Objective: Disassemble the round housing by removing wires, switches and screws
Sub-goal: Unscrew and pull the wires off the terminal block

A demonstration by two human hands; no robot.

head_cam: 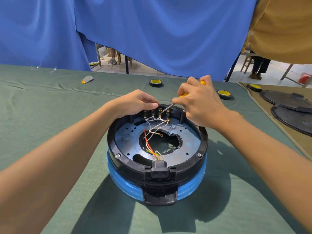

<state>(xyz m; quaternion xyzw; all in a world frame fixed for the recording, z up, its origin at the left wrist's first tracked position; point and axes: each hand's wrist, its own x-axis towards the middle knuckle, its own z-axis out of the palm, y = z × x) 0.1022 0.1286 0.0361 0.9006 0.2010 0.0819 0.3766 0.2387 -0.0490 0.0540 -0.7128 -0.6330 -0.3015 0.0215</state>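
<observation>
A round black plastic housing (131, 171) on a blue base sits on green cloth (67, 115), power socket (158, 173) nearest. Red and white wires (148, 144) cross its metal plate to a switch row (156, 112) at the far rim. There the left hand (135, 103) grips the rim, probably to steady it. The right hand (199, 105) is wrapped round a yellow-handled screwdriver (167, 108), whose tip rests on a switch terminal beside the left thumb. A black tape roll (156, 83) lies beyond.

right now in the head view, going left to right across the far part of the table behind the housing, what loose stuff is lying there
paper scrap → first tape roll → second tape roll → third tape roll → black round covers
</observation>
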